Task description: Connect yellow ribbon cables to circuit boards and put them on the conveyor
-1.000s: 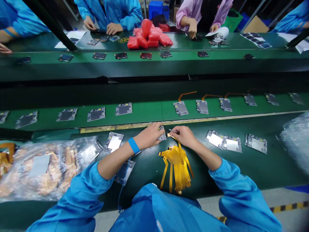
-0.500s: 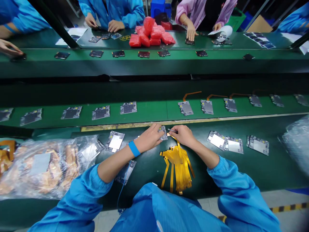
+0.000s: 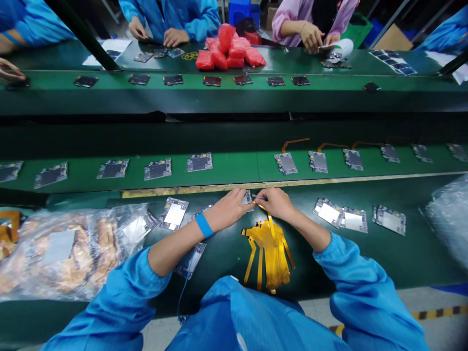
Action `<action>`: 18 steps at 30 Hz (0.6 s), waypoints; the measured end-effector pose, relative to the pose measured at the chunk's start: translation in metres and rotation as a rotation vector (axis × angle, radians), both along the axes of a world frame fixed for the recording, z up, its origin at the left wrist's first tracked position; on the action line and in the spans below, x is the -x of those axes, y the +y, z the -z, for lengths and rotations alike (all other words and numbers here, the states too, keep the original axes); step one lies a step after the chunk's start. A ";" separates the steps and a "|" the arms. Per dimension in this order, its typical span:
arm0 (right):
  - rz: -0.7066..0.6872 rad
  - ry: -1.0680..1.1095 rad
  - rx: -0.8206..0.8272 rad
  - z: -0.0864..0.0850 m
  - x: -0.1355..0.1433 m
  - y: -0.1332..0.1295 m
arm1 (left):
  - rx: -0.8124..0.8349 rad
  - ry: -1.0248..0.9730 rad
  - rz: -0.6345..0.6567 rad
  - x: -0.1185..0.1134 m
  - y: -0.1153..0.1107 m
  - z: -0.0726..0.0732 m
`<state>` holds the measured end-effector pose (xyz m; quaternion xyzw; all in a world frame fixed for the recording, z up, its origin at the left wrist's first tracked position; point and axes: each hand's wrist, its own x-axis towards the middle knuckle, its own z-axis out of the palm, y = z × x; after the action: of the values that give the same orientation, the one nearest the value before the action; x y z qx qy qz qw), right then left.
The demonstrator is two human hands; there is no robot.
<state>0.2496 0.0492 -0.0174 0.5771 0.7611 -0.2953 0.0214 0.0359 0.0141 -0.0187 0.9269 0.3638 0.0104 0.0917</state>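
My left hand (image 3: 229, 210), with a blue wristband, presses a small silver circuit board (image 3: 248, 199) onto the dark green bench. My right hand (image 3: 277, 202) grips thin metal tweezers (image 3: 257, 197) and an orange flex ribbon (image 3: 270, 223), whose end meets the board's right edge. A pile of orange flex ribbons (image 3: 268, 251) lies just below both hands.
More silver boards lie right of my hands (image 3: 353, 220) and left (image 3: 174, 214). A clear bag of parts (image 3: 66, 251) sits far left. Boards ride the green conveyor belt (image 3: 234, 168) ahead. Other people work at the far bench beside red packets (image 3: 228, 51).
My two hands have closed in on the board, the right hand bringing the tweezers and ribbon end onto it. Boards on the conveyor have drifted right. A far person's hand drew back.
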 end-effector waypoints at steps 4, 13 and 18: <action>-0.076 0.013 -0.047 -0.007 -0.003 -0.003 | -0.001 0.000 -0.014 -0.003 -0.001 0.002; -0.259 0.067 -0.103 -0.007 -0.002 0.000 | -0.050 0.075 0.019 -0.003 0.000 -0.002; -0.257 0.025 -0.115 -0.005 -0.002 0.005 | -0.056 0.091 0.028 -0.004 -0.001 -0.003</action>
<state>0.2520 0.0545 -0.0128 0.4715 0.8446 -0.2532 0.0165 0.0395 0.0136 -0.0153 0.9337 0.3540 -0.0229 0.0491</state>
